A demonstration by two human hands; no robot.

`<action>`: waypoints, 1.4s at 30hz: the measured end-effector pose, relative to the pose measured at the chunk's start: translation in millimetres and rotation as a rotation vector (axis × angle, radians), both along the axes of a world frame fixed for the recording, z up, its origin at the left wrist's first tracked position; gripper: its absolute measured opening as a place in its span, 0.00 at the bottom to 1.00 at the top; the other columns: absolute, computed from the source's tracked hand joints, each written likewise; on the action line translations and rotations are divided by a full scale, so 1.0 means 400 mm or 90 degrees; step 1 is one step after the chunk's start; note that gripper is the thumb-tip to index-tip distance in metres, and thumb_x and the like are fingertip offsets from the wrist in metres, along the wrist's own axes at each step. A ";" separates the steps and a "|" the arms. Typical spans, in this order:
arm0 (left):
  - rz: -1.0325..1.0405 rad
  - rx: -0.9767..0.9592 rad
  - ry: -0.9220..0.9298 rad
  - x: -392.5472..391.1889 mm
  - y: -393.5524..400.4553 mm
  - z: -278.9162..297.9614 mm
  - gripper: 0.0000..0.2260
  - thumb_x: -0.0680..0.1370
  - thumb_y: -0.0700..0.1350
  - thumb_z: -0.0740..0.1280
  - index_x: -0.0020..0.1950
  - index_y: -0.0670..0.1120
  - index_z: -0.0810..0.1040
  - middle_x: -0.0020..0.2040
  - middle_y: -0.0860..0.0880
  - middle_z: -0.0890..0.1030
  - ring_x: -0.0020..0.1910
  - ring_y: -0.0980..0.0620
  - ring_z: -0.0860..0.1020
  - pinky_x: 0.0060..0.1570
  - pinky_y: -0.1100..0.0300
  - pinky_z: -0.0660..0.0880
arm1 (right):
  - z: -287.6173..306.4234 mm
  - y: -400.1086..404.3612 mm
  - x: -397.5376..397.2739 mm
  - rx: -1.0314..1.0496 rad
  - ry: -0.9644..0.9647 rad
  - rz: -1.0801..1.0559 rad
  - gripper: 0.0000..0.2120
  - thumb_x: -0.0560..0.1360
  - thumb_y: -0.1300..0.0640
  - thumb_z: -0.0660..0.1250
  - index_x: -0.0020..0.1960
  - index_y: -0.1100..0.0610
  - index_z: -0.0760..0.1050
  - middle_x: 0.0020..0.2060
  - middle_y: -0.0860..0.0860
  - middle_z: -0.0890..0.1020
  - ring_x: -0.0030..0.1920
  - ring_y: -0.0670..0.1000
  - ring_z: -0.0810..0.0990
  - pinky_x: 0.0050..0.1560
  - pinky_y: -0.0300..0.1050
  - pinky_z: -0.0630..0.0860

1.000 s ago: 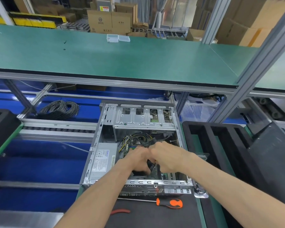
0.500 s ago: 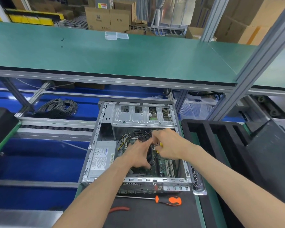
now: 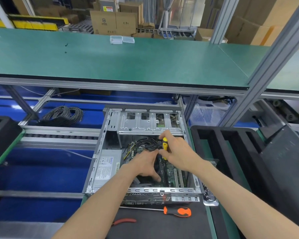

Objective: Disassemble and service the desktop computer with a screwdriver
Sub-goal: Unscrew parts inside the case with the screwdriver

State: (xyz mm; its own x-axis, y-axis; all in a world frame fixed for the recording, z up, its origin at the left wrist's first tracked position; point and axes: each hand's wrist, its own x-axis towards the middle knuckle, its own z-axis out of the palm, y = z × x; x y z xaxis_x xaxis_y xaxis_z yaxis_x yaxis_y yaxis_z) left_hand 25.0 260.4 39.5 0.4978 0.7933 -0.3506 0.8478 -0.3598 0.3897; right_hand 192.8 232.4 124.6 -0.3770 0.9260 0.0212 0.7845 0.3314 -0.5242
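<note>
Ideally, with the yellow screwdriver point(image 3: 165, 146) gripped upright in the right hand point(image 3: 178, 155) inside the open desktop computer point(image 3: 143, 152), the cables point(image 3: 148, 144) should be held aside by the relaxed left hand point(image 3: 143, 165).

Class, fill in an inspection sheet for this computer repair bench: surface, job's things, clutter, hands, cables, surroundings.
Surface: black mat under the case's near end.
Job's things: open desktop computer case, power supply on its left; yellow-handled screwdriver inside.
Clutter: orange-handled screwdriver and red-handled pliers on the mat.
Hands: right hand grips the yellow-handled screwdriver; left hand reaches into the case, its grip unclear.
Cables: black bundle inside the case; grey wire coil to the left.
Surroundings: green shelf above, cardboard boxes behind.
</note>
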 end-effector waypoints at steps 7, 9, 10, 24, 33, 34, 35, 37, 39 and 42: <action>0.015 -0.057 -0.053 -0.043 0.035 0.083 0.09 0.72 0.41 0.66 0.47 0.54 0.70 0.43 0.50 0.75 0.43 0.47 0.74 0.37 0.58 0.69 | -0.001 0.006 -0.041 0.006 -0.033 0.093 0.10 0.81 0.61 0.58 0.59 0.50 0.62 0.40 0.53 0.79 0.38 0.56 0.75 0.39 0.54 0.72; 0.006 -0.017 -0.035 -0.059 0.053 0.102 0.09 0.74 0.37 0.61 0.43 0.51 0.69 0.42 0.49 0.76 0.42 0.45 0.75 0.40 0.54 0.73 | -0.008 0.001 -0.053 0.003 -0.062 0.117 0.10 0.80 0.62 0.58 0.58 0.52 0.63 0.47 0.54 0.79 0.41 0.58 0.76 0.42 0.57 0.75; 0.002 0.002 -0.024 -0.068 0.061 0.108 0.09 0.75 0.34 0.59 0.40 0.49 0.70 0.41 0.48 0.77 0.41 0.45 0.76 0.40 0.53 0.74 | -0.013 -0.003 -0.059 0.006 -0.082 0.124 0.10 0.79 0.63 0.58 0.58 0.52 0.65 0.49 0.53 0.79 0.42 0.58 0.76 0.42 0.57 0.75; -0.017 -0.027 0.170 -0.112 0.124 0.102 0.07 0.67 0.40 0.63 0.41 0.50 0.76 0.41 0.48 0.78 0.38 0.47 0.79 0.36 0.52 0.80 | -0.142 0.000 -0.093 0.077 -0.335 0.101 0.26 0.77 0.38 0.61 0.71 0.48 0.70 0.60 0.50 0.72 0.57 0.55 0.76 0.37 0.49 0.70; -0.049 -0.049 0.334 -0.108 0.133 0.083 0.12 0.67 0.45 0.78 0.40 0.48 0.75 0.43 0.47 0.76 0.36 0.49 0.76 0.33 0.56 0.73 | -0.185 0.016 -0.090 0.054 -0.374 0.087 0.52 0.63 0.24 0.67 0.77 0.55 0.61 0.63 0.48 0.74 0.67 0.53 0.62 0.44 0.50 0.77; -0.053 -0.040 0.349 -0.105 0.133 0.079 0.14 0.68 0.45 0.79 0.40 0.48 0.73 0.42 0.48 0.74 0.37 0.48 0.76 0.35 0.55 0.74 | -0.186 0.017 -0.092 0.052 -0.372 0.087 0.52 0.63 0.25 0.68 0.76 0.55 0.62 0.62 0.48 0.75 0.66 0.53 0.62 0.44 0.50 0.77; -0.060 -0.029 0.364 -0.102 0.134 0.072 0.14 0.69 0.45 0.78 0.43 0.48 0.73 0.42 0.48 0.73 0.38 0.47 0.75 0.37 0.54 0.74 | -0.188 0.018 -0.093 0.051 -0.370 0.086 0.51 0.63 0.25 0.68 0.75 0.55 0.63 0.61 0.48 0.75 0.65 0.53 0.62 0.43 0.50 0.77; -0.076 -0.010 0.387 -0.095 0.135 0.054 0.18 0.71 0.45 0.78 0.56 0.46 0.75 0.50 0.46 0.75 0.45 0.45 0.76 0.39 0.53 0.72 | -0.188 0.019 -0.094 0.045 -0.366 0.088 0.50 0.63 0.26 0.69 0.74 0.55 0.65 0.60 0.47 0.76 0.64 0.53 0.63 0.42 0.49 0.76; -0.087 0.002 0.397 -0.088 0.135 0.040 0.23 0.71 0.44 0.78 0.63 0.44 0.74 0.58 0.44 0.76 0.53 0.43 0.78 0.41 0.52 0.72 | -0.190 0.020 -0.095 0.040 -0.365 0.090 0.47 0.63 0.26 0.69 0.72 0.55 0.66 0.59 0.47 0.77 0.64 0.53 0.64 0.41 0.49 0.75; -0.102 0.020 0.388 -0.079 0.134 0.028 0.23 0.73 0.42 0.76 0.65 0.42 0.73 0.61 0.41 0.75 0.58 0.41 0.78 0.46 0.50 0.74 | -0.189 0.020 -0.094 0.038 -0.364 0.092 0.43 0.63 0.28 0.70 0.68 0.54 0.69 0.56 0.46 0.77 0.63 0.52 0.65 0.38 0.47 0.70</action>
State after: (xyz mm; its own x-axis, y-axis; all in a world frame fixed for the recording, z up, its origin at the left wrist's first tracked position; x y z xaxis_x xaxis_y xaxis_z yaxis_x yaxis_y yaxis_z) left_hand -6.7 314.1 50.9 0.3290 0.7404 -0.5861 0.8490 -0.5037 -0.1596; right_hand 155.3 240.6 48.9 -0.4666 0.8675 -0.1721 0.8814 0.4723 -0.0091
